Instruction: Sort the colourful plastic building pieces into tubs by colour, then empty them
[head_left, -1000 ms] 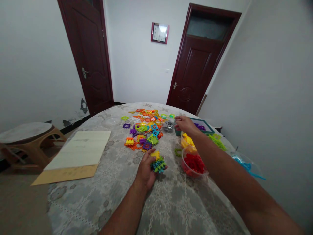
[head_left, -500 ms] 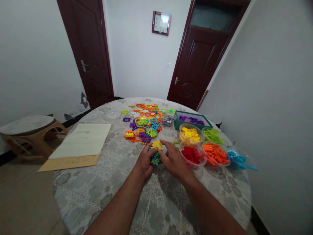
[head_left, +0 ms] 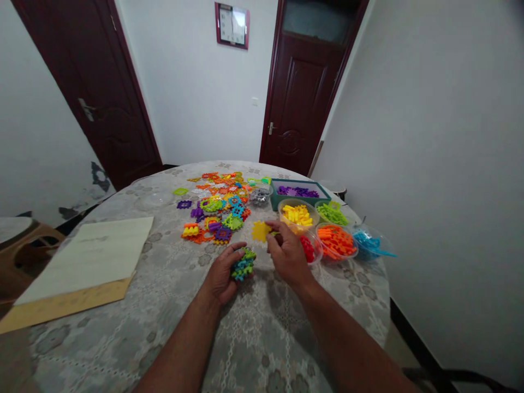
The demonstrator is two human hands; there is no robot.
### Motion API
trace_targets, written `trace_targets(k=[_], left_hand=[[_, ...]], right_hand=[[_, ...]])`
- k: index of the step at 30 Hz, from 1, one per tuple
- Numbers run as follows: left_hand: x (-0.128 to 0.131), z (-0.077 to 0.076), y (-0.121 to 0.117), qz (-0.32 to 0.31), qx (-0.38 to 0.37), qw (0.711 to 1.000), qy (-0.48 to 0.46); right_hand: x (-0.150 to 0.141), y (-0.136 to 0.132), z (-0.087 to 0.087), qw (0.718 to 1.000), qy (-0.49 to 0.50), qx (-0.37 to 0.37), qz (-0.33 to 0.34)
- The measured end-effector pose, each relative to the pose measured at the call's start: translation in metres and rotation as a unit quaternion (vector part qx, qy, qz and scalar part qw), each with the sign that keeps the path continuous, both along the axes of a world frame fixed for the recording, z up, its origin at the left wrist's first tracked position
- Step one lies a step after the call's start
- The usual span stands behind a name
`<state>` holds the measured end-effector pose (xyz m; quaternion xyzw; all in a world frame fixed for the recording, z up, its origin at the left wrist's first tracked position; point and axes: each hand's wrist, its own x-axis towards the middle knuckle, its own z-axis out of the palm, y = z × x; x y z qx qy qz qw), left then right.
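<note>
My left hand (head_left: 223, 275) is closed around a stack of green and blue toothed plastic pieces (head_left: 244, 265), low over the near middle of the table. My right hand (head_left: 289, 254) pinches a flat yellow toothed piece (head_left: 259, 231) at its right edge, between thumb and index finger. The yellow piece is apart from the stack, up and to its right. Beside the right hand is a clear bowl of red pieces (head_left: 306, 249), partly hidden by that hand.
Loose multicoloured pieces (head_left: 223, 234) lie beyond my left hand. On the right stand bowls of yellow (head_left: 297, 215), green (head_left: 331, 213), orange (head_left: 338, 241) and blue pieces (head_left: 368, 243), plus a dark green box (head_left: 280, 203) with purple ones. Paper sheets (head_left: 88, 259) lie left.
The yellow piece was on the stack between both hands. My right hand has taken it off and moved away up and right, while my left keeps the stack. The view has turned right.
</note>
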<state>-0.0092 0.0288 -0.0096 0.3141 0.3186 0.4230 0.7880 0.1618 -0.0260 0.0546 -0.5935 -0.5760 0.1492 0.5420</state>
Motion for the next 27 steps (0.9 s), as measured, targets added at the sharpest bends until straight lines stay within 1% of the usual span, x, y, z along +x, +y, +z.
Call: trace_targets(k=[2,3,6,7,9,11,12,14,16,17,19,21,22,24,27], left_hand=[[0.000,0.002,-0.001,0.009,-0.003,1.000,0.004],[0.000,0.003,-0.001,0.013,-0.003,1.000,0.004],[0.002,0.006,-0.002,0.021,-0.004,1.000,0.005],[0.003,0.006,-0.002,0.023,-0.003,1.000,0.006],[0.003,0.005,-0.002,0.027,0.000,1.000,0.009],[0.004,0.002,-0.001,0.027,0.005,1.000,0.014],[0.004,0.001,-0.001,0.026,0.008,0.999,0.017],[0.005,0.000,-0.001,0.024,0.015,0.999,0.019],[0.005,0.000,-0.002,0.021,0.023,0.999,0.015],[0.005,0.001,-0.002,0.019,0.029,0.999,0.013],[0.005,0.002,-0.003,0.011,0.040,0.999,0.012],[0.005,0.003,-0.004,0.003,0.047,0.999,0.011],[0.005,0.003,-0.004,-0.001,0.048,0.999,0.009],[0.006,0.002,-0.003,-0.004,0.049,0.999,0.001],[0.005,0.003,-0.003,-0.005,0.042,0.999,-0.007]], right_hand=[[0.026,0.004,0.014,0.998,-0.042,0.014,-0.037],[0.041,0.008,0.021,0.994,-0.081,0.028,-0.064],[0.090,0.028,0.031,0.962,-0.227,0.064,-0.140],[0.104,0.036,0.031,0.950,-0.262,0.055,-0.159],[0.127,0.050,0.029,0.929,-0.316,0.014,-0.191],[0.139,0.057,0.027,0.914,-0.346,-0.032,-0.209],[0.139,0.057,0.026,0.911,-0.351,-0.042,-0.213],[0.129,0.050,0.027,0.917,-0.338,-0.031,-0.211],[0.105,0.036,0.029,0.938,-0.301,-0.009,-0.172],[0.089,0.027,0.029,0.951,-0.280,-0.008,-0.133],[0.055,0.010,0.027,0.968,-0.247,-0.036,-0.030],[0.022,-0.005,0.020,0.968,-0.234,-0.065,0.059],[0.009,-0.011,0.016,0.967,-0.228,-0.070,0.083],[-0.010,-0.016,0.007,0.967,-0.223,-0.067,0.099],[-0.017,-0.017,-0.002,0.974,-0.207,-0.054,0.076]])
